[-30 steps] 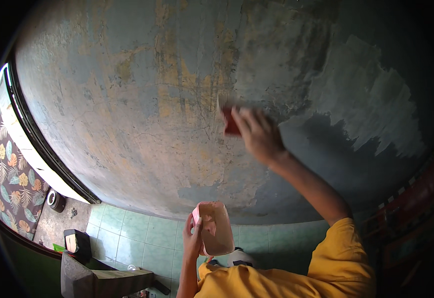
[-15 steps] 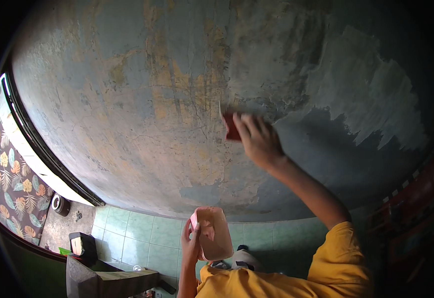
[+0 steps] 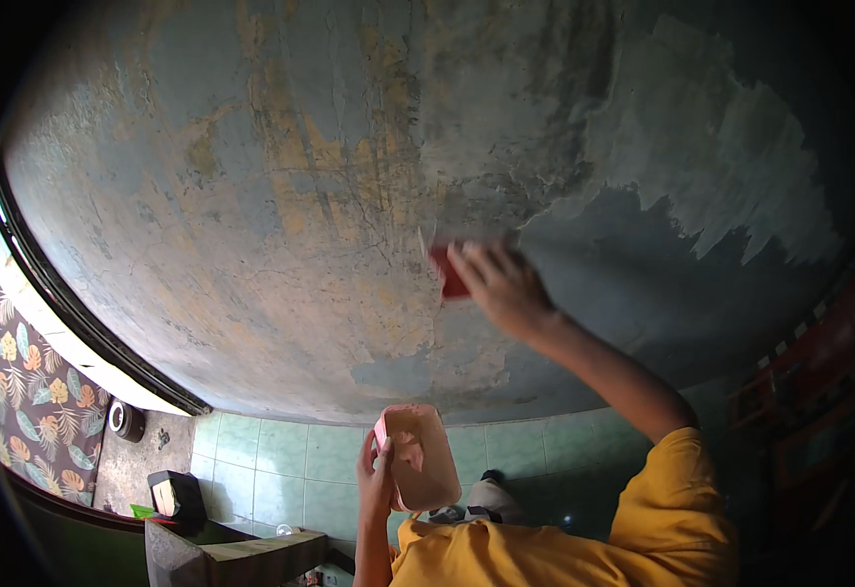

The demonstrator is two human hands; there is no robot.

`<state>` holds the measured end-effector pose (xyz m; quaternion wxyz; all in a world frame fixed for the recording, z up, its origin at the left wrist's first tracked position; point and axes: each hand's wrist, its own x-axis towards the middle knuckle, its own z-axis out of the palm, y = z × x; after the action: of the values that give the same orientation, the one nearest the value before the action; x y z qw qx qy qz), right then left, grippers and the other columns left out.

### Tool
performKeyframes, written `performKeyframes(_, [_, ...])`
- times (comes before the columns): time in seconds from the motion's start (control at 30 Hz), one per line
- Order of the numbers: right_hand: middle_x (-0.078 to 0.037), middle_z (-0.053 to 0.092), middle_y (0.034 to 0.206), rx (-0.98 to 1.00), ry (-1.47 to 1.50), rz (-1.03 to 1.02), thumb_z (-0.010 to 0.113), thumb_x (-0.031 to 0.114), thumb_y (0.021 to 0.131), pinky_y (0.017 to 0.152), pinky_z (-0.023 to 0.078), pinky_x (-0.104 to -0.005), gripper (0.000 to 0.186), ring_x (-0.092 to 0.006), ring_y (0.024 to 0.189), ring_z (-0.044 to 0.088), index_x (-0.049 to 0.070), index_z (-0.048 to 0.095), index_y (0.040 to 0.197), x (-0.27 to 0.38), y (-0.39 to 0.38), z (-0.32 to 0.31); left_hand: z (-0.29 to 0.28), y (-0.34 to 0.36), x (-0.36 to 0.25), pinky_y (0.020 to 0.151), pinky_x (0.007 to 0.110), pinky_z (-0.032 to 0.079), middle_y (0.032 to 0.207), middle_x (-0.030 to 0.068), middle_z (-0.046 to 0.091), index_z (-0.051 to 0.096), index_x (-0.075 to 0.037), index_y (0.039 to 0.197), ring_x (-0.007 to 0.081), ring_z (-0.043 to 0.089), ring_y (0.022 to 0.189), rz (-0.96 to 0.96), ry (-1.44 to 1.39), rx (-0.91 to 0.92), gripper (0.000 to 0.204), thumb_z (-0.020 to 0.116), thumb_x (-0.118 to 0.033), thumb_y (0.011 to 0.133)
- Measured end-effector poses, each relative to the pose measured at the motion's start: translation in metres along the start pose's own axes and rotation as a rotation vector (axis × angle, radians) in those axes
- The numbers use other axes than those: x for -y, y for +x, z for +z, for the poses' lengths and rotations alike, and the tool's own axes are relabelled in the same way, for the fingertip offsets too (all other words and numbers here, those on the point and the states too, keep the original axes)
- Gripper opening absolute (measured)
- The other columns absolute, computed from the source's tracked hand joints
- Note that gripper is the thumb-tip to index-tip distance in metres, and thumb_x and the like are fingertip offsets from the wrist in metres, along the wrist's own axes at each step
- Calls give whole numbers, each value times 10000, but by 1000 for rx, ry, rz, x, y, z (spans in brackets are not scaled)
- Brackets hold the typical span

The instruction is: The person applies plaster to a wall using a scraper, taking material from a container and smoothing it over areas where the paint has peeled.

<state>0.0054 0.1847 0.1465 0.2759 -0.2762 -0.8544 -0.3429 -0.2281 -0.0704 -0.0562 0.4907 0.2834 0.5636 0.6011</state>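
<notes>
My right hand [image 3: 508,292] is closed on a red putty spreader [image 3: 450,275], its edge against a worn wall [image 3: 280,245]. Bare, scuffed plaster with grey, yellow and pinkish stains surrounds it. Lower down, near my body, my left hand [image 3: 375,468] grips the left side of an oblong pink plastic tub [image 3: 434,479]. Inside this tub lies a lump of pinkish paste [image 3: 410,452], with more smeared on the walls. Fingers of my left hand wrap the outside, the thumb over the rim.
Pale, jagged smears [image 3: 721,147] cover the wall's upper right. Green floor tiles [image 3: 280,470] run along its foot. At lower left stand a grey-topped wooden piece of furniture [image 3: 261,558] and a black box [image 3: 178,497], near a doorway with a leaf-patterned cloth [image 3: 36,391]. Dark red furniture [image 3: 809,362] stands right.
My right hand and the spreader have slid a little down the wall. The view has shifted slightly, while the tub stays in my left hand.
</notes>
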Motion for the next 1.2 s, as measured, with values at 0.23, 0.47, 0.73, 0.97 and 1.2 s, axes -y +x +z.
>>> performKeyframes(0.23, [-100,584,1272,-137,-241,141,684,61,903,930,515,-405,515,-258,1046,565,21,598,1409,-49,6,-15,8,-2,1,894,307,534,1186,142,685,473,18,1536,170,657,1059,-12,50,43,684,686,-395,1034])
performKeyframes(0.47, [-53,683,1141,208,626,557,670,133,987,891,521,-351,262,-221,1006,652,11,690,1218,45,-100,24,22,7,-13,879,302,534,1164,128,686,498,-12,1530,160,648,1039,54,-58,59,654,688,-396,1035])
performKeyframes(0.73, [1,663,1080,0,1928,1493,700,243,1012,849,520,-288,284,-86,977,623,34,647,1197,104,-116,-64,60,14,-71,906,280,529,1213,107,681,456,13,1555,141,649,1073,86,-166,93,654,654,-364,1059])
performKeyframes(0.97, [-36,678,1124,-122,1613,1614,698,137,995,928,525,-286,289,-117,1022,645,10,627,1245,100,-189,-71,79,-1,-88,1067,324,495,1458,157,599,392,72,1581,201,596,1289,54,-153,140,703,621,-362,1077])
performKeyframes(1.2, [-125,712,1150,-258,1145,903,683,101,978,1010,525,-354,176,-209,1084,687,35,717,1138,69,-200,-100,119,-14,-89,1057,310,492,1407,128,628,463,54,1548,175,607,1255,18,-146,215,629,593,-358,1091])
